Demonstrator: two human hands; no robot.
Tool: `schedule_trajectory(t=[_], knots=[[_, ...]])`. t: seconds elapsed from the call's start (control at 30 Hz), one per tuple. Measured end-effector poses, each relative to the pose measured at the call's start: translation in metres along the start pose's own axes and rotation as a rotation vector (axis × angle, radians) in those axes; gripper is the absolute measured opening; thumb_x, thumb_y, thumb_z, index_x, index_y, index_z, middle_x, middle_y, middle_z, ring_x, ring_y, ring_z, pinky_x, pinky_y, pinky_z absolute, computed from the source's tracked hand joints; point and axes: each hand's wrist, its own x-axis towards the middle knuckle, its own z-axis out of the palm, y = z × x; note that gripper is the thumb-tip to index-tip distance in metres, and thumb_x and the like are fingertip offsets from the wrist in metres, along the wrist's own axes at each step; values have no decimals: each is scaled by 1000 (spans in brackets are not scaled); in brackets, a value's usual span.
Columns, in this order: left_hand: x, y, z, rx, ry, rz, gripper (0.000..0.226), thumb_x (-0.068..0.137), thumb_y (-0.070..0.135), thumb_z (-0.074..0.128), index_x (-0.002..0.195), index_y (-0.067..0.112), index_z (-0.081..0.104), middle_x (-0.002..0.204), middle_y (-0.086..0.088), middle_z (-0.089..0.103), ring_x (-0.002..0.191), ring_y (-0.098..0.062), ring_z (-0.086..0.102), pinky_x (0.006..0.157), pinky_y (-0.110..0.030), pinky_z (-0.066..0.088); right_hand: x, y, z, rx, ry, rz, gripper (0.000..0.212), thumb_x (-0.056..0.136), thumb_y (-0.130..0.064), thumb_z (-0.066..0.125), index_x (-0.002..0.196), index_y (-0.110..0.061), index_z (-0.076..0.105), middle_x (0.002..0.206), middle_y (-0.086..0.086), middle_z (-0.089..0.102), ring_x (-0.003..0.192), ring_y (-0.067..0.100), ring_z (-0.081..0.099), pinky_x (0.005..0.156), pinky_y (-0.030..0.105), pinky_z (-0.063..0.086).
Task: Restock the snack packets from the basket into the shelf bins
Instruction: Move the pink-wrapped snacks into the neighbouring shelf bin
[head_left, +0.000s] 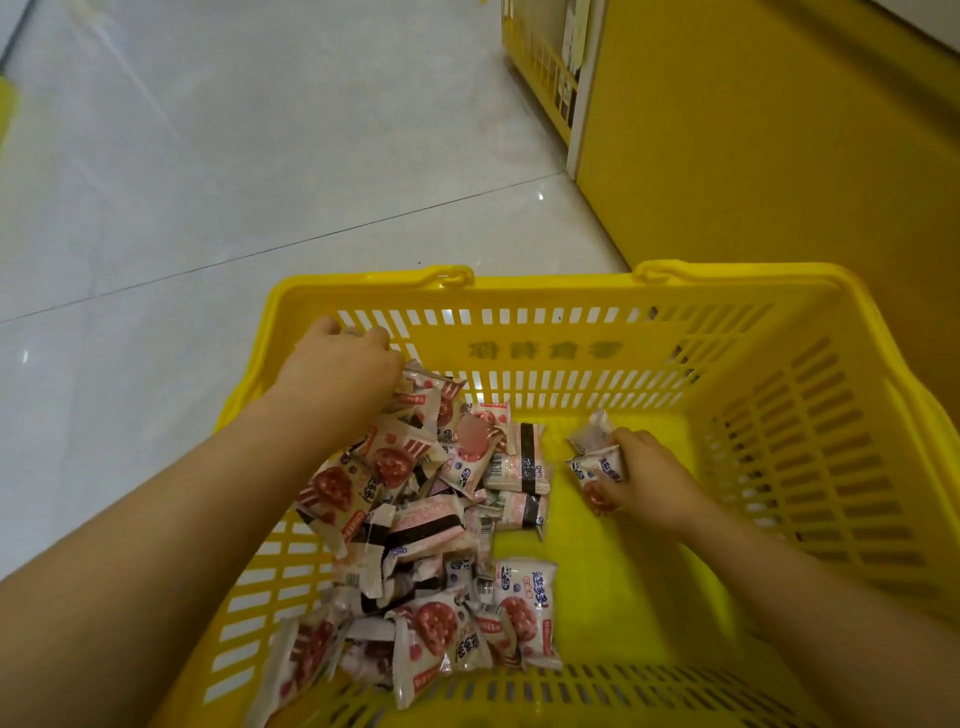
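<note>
packets (415, 499) – left in basket (810, 467) | shelf unit (779, 130) – behind, right

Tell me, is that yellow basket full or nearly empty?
Partly full. Snack packets pile along the left side of the basket, while bare yellow floor shows on its right, where the right hand grips a couple.

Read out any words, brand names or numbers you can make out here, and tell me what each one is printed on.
Yellow basket, far inner wall: a row of raised characters, seen upside down, too blurred to read.
Snack packets: blue brand characters and red strip text, too small to read.
Packets in the right hand: blue characters, not legible.
Barcodes on several packets: digits unreadable.
Nothing can be quoted with confidence.
</note>
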Motion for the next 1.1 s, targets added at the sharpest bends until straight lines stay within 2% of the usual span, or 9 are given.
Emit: schedule_trajectory(t=[0.1, 0.2, 0.27, 0.43, 0.6, 0.7, 0.8, 0.97, 1.1], knots=[[-4, -10, -10, -132, 51, -49, 35, 93, 33, 54, 127, 26, 49, 120, 0, 50, 95, -21, 60, 81, -31, 43, 2, 3, -7, 196, 21, 33, 50, 79, -21, 76, 112, -22, 39, 105, 8, 66, 72, 11, 60, 53, 19, 42], [-11, -14, -22, -568, 230, -137, 43, 88, 47, 59, 125, 27, 54, 119, -1, 54, 94, -24, 59, 68, -31, 42, -3, 5, -19, 453, -52, 107, 77, 76, -13, 79, 136, -17, 31, 98, 1, 66, 73, 12, 65, 55, 19, 48], [-11, -4, -32, -885, 322, -151, 46, 81, 46, 66, 122, 27, 58, 120, -1, 57, 97, -19, 56, 71, -31, 42, -5, 3, -29, 681, -121, 169, 65, 74, -10, 80, 128, -7, 44, 94, 3, 68, 75, 15, 69, 60, 25, 55], [-6, 42, -31, -1593, 39, -212, 33, 85, 35, 68, 113, 27, 51, 102, 10, 64, 69, -6, 70, 58, -27, 58, -10, -21, -64, 1126, -251, 155, 63, 59, -14, 76, 118, -1, 57, 97, 10, 74, 84, 22, 73, 66, 30, 59], [-2, 79, -21, -2061, -104, -319, 41, 92, 16, 61, 130, 13, 49, 89, -2, 74, 70, -12, 71, 64, -25, 58, -18, -42, -84, 1379, -397, 31, 54, 72, -8, 67, 124, -6, 54, 113, 21, 68, 93, 28, 71, 69, 36, 59], [1, 85, -20, -2140, -116, -421, 27, 95, 16, 56, 122, 15, 56, 91, 1, 74, 78, -15, 73, 74, -39, 60, -23, -51, -84, 1489, -440, -18, 43, 79, -12, 62, 121, -5, 56, 112, 22, 68, 94, 30, 70, 72, 37, 60], [0, 90, -26, -2336, -122, -486, 17, 95, 16, 55, 111, 19, 56, 90, -2, 75, 78, -15, 73, 60, -28, 57, -26, -62, -75, 1462, -441, 2, 44, 78, -21, 63, 118, -3, 58, 107, 20, 70, 88, 25, 71, 76, 35, 60], [0, 104, -30, -2333, -137, -511, 34, 99, 23, 48, 133, 16, 48, 113, -6, 68, 103, -21, 66, 99, -43, 48, -25, -79, -58, 1379, -280, -58, 55, 76, -24, 65, 128, -10, 55, 112, 11, 71, 97, 23, 70, 69, 27, 56], [-7, 101, -40, -2174, -161, -343, 32, 103, 17, 35, 126, 12, 57, 110, 15, 60, 88, 5, 60, 87, -4, 42, -26, -78, -58, 1397, -324, -91, 60, 72, -26, 75, 127, -14, 56, 115, 12, 69, 95, 24, 70, 70, 30, 57]])
